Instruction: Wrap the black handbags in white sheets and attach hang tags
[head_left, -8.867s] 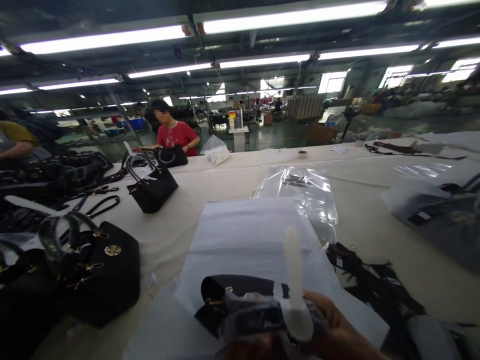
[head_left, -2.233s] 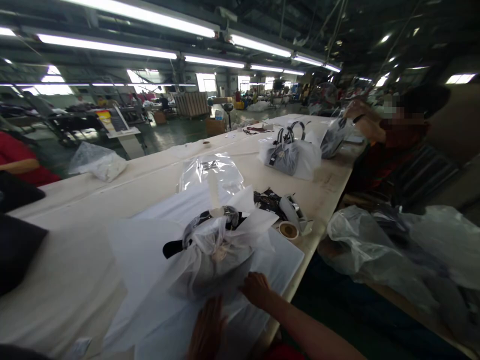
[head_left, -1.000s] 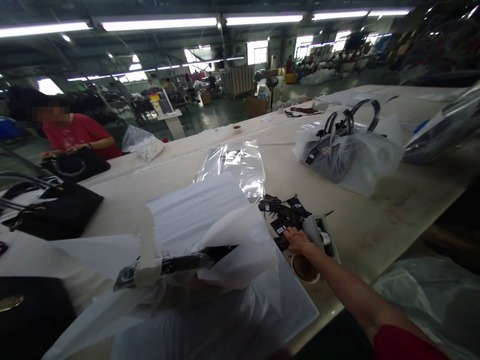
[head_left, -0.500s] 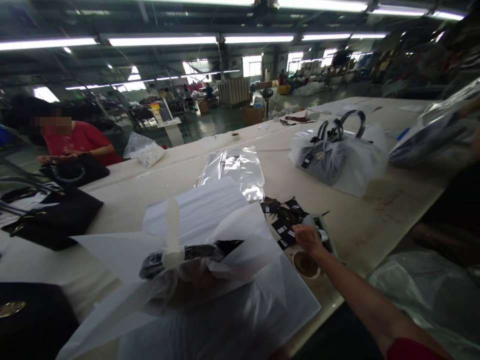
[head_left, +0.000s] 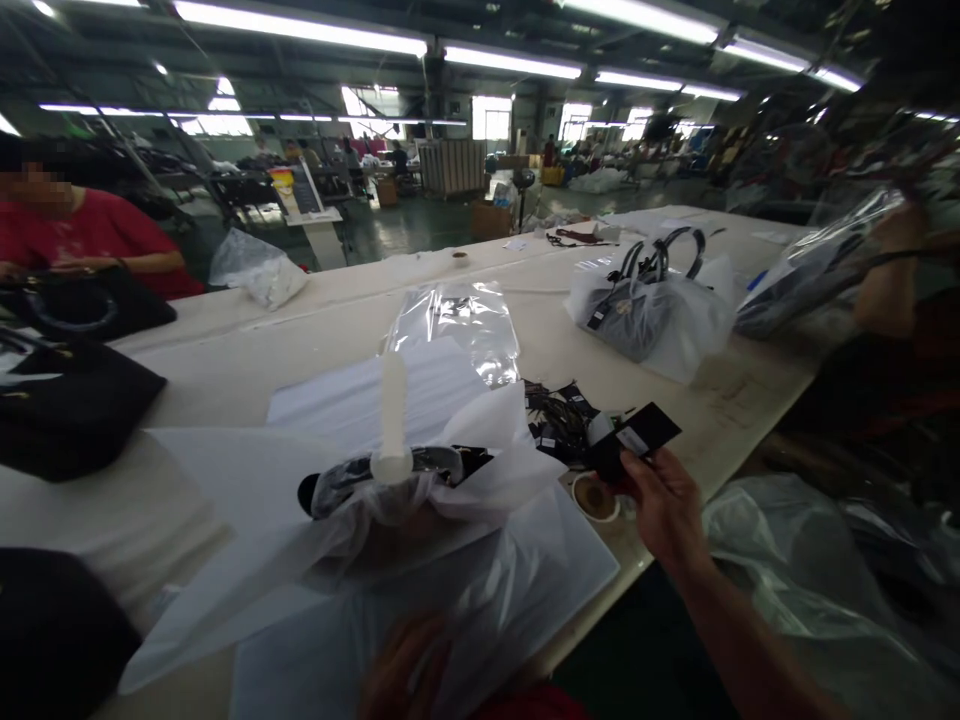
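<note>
Near the tag pile (head_left: pixel 561 418) and tape roll (head_left: pixel 595 500), right grip (head_left: pixel 666 502) pinches a black tag (head_left: pixel 651 430); left grip (head_left: pixel 405 662) unclear.

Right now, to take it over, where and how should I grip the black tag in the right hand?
I'd pinch the black tag by its upper-right end, from the far side: the right hand holds its lower edge, leaving that flat end free.

Right hand (head_left: pixel 664 500): up off the tag pile (head_left: pixel 556 422), now holding a black tag (head_left: pixel 646 430)
Left hand (head_left: pixel 409 660): back in view, near the table (head_left: pixel 337 335) edge
</note>
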